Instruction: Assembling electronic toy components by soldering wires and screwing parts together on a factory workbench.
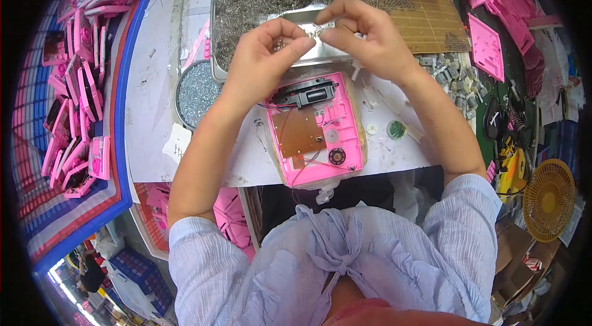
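Over the near edge of a metal tray (221, 73), both my hands are raised with their fingertips close together. My left hand (265, 57) is closed in a pinch, thumb against curled fingers. My right hand (373, 39) also pinches, its thumb and forefinger near the left fingertips. What they hold is too small to make out. A heap of thin wiry metal pieces (265, 2), which look like small springs, fills much of the tray. Below my hands lies an open pink plastic casing (351, 125) with a brown circuit board (299, 133), a black part along its top and a small dark wheel.
A round bowl of small screws (196, 94) stands left of the tray. Cardboard (425, 14) with more wiry pieces and a pile of small grey parts (453, 82) lie at the right. Pink casings (77, 98) crowd the striped cloth at left. A yellow fan (549, 199) stands far right.
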The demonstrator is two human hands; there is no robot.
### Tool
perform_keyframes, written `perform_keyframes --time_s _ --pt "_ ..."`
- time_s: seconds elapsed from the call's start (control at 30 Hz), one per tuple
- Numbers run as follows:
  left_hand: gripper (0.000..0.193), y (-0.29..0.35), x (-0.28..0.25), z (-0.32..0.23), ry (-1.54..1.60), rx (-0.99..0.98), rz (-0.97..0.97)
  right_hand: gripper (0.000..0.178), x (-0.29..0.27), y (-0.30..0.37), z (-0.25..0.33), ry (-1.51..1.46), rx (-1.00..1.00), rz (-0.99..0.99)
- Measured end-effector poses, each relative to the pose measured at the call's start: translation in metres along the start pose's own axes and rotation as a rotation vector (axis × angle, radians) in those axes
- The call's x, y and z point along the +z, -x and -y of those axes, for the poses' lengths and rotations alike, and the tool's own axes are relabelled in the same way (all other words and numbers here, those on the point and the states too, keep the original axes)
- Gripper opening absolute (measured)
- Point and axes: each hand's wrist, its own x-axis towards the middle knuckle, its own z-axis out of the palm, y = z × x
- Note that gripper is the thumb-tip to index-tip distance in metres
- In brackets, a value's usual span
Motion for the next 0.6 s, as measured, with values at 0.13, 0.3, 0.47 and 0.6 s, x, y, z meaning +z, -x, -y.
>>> perform_keyframes --time_s 0.13,0.3,0.47,0.6 --pt "0.018 0.007 0.004 0.000 -0.420 0.331 -0.115 0.040 0.005 -0.004 0.000 -0.169 0.200 0.115" --pt "0.016 0.013 0.007 0.003 -0.225 0.330 -0.133 0.045 0.007 -0.004 0.002 -0.284 0.149 0.137" --pt "0.021 0.010 0.006 0.009 0.082 0.119 -0.063 0.040 0.011 -0.001 -0.001 -0.116 0.033 0.023" --pt "0.028 0.008 0.001 0.011 0.466 -0.129 0.089 0.031 0.015 -0.004 -0.009 -0.017 -0.073 -0.061"
